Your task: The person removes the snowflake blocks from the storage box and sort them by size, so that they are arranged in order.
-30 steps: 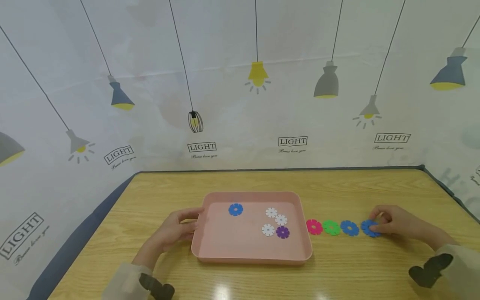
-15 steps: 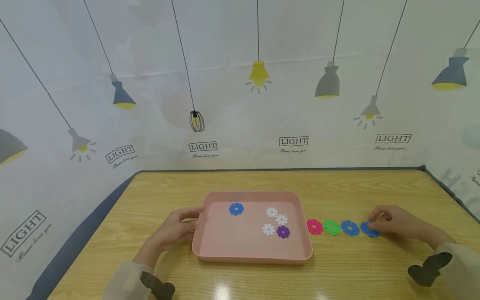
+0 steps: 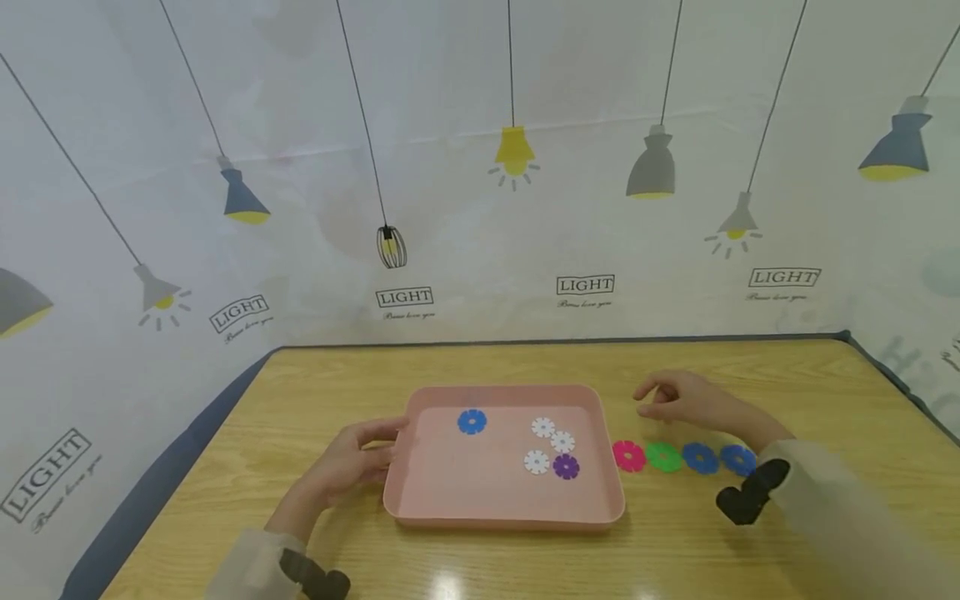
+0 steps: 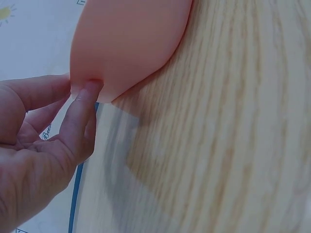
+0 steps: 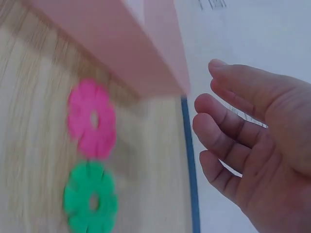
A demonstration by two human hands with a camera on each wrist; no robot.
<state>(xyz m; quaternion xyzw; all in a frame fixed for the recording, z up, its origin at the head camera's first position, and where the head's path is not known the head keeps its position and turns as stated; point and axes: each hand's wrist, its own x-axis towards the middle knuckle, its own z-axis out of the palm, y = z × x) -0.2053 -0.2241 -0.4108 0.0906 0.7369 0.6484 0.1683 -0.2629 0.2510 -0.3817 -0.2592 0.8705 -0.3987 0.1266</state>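
Observation:
My left hand (image 3: pixel 351 460) holds the left side of a pink tray (image 3: pixel 431 502). In the left wrist view the thumb (image 4: pixel 87 92) presses the tray's outer wall, and another fingertip meets its edge. My right hand (image 3: pixel 688 400) hovers right of the tray with loosely bent fingers and nothing in them. Below it, a row of notched plastic discs runs along the table: a pink disc (image 3: pixel 619 456), a green disc (image 3: pixel 655 457), a blue disc (image 3: pixel 692 457) and another blue disc (image 3: pixel 729 460), partly hidden by the sleeve. Inside the tray lie a blue disc (image 3: pixel 462 422), three white discs (image 3: pixel 536 452) and a purple disc (image 3: pixel 557 467).
The wooden table (image 3: pixel 337 375) carries the tray and the row of discs. White cloth printed with lamps (image 3: pixel 480 208) rises behind and at both sides. The row's pink disc sits close to the tray's right wall.
My right hand has let go of the last blue disc in the row and moved left and away from me, towards the tray. The left hand and the tray have stayed put.

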